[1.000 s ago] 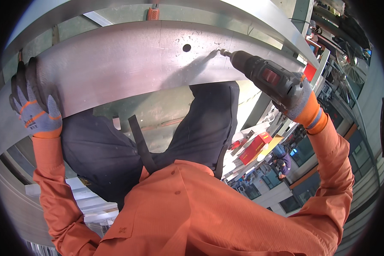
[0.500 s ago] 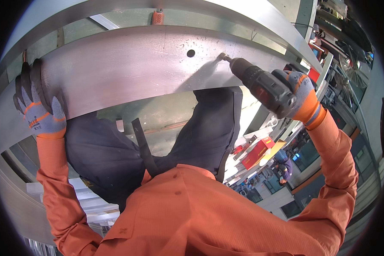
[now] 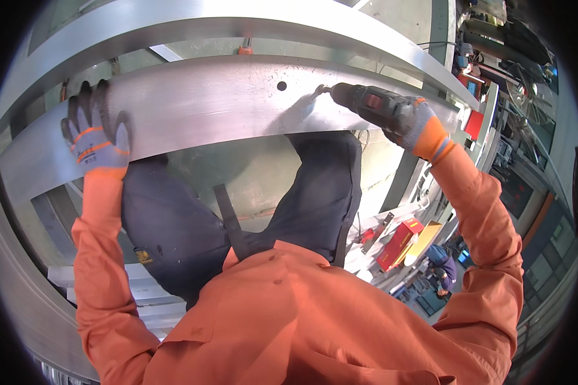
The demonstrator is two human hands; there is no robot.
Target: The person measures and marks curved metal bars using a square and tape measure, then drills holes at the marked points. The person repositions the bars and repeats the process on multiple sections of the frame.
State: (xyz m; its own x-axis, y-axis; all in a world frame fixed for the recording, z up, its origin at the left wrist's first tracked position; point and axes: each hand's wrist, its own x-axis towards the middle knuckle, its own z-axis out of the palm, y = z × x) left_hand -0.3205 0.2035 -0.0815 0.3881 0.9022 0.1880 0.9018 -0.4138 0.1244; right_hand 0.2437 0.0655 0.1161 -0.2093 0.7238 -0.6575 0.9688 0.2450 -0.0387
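A long silvery metal bar (image 3: 192,102) lies across in front of me, with a round dark hole (image 3: 281,86) near its middle. My left hand (image 3: 96,138), in a grey glove with black fingertips, rests spread and flat on the bar's left part. My gloved right hand (image 3: 419,127) is wrapped round the grip of a black cordless drill (image 3: 372,106). The drill points left, and its bit (image 3: 323,89) is at the bar's face, right of the hole. Whether the tip touches the metal I cannot tell. Small chips or droplets are scattered around the hole.
A second metal beam (image 3: 237,25) runs beyond the bar. An orange tool handle (image 3: 245,51) shows between them. To the right, a red box (image 3: 399,244) stands on a cluttered bench, and another person (image 3: 442,266) is farther off. White profiles (image 3: 154,301) lie at lower left.
My right hand has swung the drill from a slant to nearly level, its tip still right of the hole. The view has shifted; my left hand stays spread on the bar.
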